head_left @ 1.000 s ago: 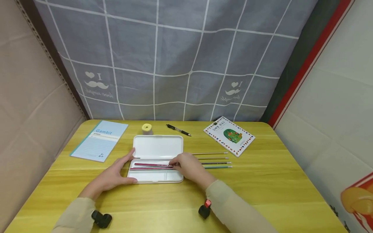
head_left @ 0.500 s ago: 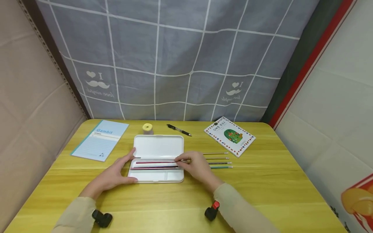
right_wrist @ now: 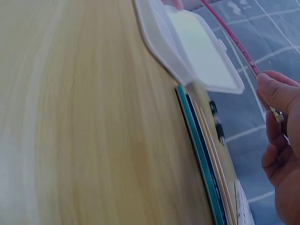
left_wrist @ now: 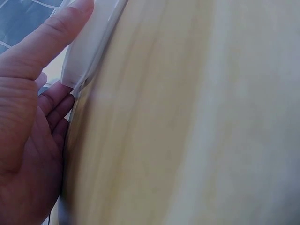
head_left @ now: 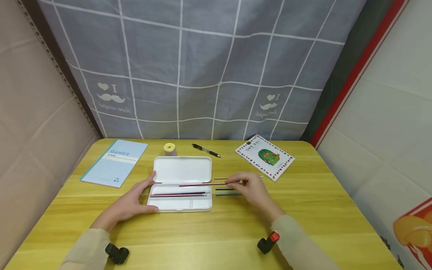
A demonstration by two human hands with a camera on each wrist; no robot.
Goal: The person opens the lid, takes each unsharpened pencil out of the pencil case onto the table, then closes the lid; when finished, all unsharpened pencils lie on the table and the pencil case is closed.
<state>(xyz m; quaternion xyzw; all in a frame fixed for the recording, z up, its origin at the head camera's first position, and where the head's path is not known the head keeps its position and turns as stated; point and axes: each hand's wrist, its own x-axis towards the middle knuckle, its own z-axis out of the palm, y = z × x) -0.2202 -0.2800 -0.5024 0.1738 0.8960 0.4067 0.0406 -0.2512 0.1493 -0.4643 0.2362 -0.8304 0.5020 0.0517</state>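
Observation:
An open white pencil case (head_left: pixel 170 204) lies on the table, its lid (head_left: pixel 182 169) folded back. My left hand (head_left: pixel 129 204) spans its left end, thumb (left_wrist: pixel 51 35) over the front rim and fingers at the hinge side. Several pencils (head_left: pixel 179 194) lie lengthwise inside. My right hand (head_left: pixel 251 190) pinches a red pencil (right_wrist: pixel 236 44) near its eraser end, right of the case. The pencil's other end reaches left over the hinge side of the case. Beneath and beside this hand, several pencils lie in a row, among them a green pencil (right_wrist: pixel 201 150).
On the left lies a blue notebook (head_left: pixel 116 163). Behind the case stand a yellow-topped roll (head_left: pixel 170 149) and a black pen (head_left: pixel 206 150). A white booklet (head_left: pixel 264 157) sits at the back right. A gridded grey cloth (head_left: pixel 202 67) hangs behind the table (head_left: pixel 189 240).
My right hand has lifted the red pencil out of the pencil case and carried it to the right, over the row of pencils. My left hand stays at the case's left end.

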